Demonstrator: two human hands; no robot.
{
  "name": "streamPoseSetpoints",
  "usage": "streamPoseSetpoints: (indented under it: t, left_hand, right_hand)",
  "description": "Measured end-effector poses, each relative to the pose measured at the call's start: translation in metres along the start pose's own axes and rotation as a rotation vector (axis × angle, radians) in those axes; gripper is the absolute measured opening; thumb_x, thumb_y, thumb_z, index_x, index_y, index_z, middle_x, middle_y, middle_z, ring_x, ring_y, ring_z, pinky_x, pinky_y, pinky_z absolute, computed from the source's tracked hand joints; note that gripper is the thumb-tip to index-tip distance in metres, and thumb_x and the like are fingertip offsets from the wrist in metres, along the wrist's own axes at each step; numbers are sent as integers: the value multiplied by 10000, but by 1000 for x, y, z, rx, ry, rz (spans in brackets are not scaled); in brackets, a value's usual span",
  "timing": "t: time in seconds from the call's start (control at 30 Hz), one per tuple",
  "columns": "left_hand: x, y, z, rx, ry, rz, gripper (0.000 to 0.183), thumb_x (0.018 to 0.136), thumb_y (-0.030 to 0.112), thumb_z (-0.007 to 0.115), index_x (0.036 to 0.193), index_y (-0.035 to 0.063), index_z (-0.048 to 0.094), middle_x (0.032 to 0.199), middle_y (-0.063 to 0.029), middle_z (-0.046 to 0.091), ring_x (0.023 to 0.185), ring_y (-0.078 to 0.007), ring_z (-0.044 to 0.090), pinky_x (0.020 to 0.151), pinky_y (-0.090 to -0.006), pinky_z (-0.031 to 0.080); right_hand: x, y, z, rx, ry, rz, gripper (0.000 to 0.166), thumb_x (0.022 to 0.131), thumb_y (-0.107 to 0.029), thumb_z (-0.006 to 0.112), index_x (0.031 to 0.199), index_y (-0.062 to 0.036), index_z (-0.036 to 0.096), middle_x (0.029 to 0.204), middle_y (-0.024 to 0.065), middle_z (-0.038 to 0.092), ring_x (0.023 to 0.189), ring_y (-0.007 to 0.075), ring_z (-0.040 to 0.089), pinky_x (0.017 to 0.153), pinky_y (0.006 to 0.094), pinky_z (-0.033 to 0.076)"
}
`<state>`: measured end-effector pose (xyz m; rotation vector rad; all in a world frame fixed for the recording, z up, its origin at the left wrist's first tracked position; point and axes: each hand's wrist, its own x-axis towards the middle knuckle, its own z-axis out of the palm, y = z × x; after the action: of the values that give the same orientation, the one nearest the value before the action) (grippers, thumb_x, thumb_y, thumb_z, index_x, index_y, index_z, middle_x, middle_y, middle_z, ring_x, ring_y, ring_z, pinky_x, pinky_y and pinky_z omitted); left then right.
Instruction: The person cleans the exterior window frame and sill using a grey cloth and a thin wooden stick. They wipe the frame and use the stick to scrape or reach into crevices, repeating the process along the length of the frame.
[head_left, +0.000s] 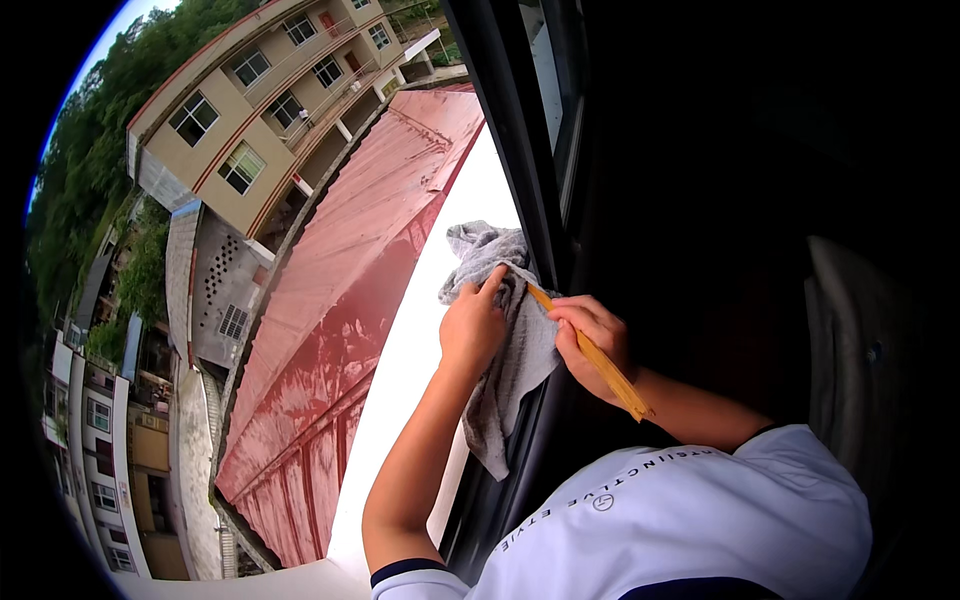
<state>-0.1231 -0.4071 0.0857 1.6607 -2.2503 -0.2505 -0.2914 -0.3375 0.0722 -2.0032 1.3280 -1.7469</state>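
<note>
A grey cloth (517, 360) hangs over the dark lower window frame, bunched at its far end and trailing towards me. My left hand (474, 326) grips the bunched part, its index finger stretched along the fabric. In my right hand (592, 341) is a flat wooden stick (611, 375), held at a slant. The stick's far tip meets the cloth beside my left fingers; whether it goes under the fabric is hidden. Its near end looks rough and sticks out past my right wrist.
An upright dark window frame (517, 135) rises just beyond the cloth. Outside the opening runs a bright white ledge (397, 360), with a weathered red metal roof (337, 300) below it. A beige building (240, 127) stands across from it. The room on the right is very dark.
</note>
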Motion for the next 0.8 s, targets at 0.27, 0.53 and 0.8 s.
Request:
streamPoseSetpoints:
  t: [0.27,0.53,0.8]
  left_hand:
    - [-13,-13,6,-204,59,-36,517,772,58,593,1269,193,552,869,-136,597,789,-316,603,704,-403,483]
    - [-35,-5,-5,-182,38,-37,359,811,96,581,1161,155,630,796,-155,603,741,-314,605,691,-403,480]
    - [-52,-1,-2,54,101,307,324,767,118,626,1087,149,664,1064,-135,610,974,-306,583,777,-397,487]
  right_hand:
    - [3,6,16,96,40,101,76,762,29,527,779,-2,594,835,132,586,686,260,613,605,311,500]
    - [-26,-20,5,149,13,121,60,747,17,562,768,-20,604,823,132,606,658,244,618,587,303,502]
    - [-14,-30,-13,113,-167,5,144,714,-17,645,850,-27,599,883,119,594,766,250,603,700,324,497]
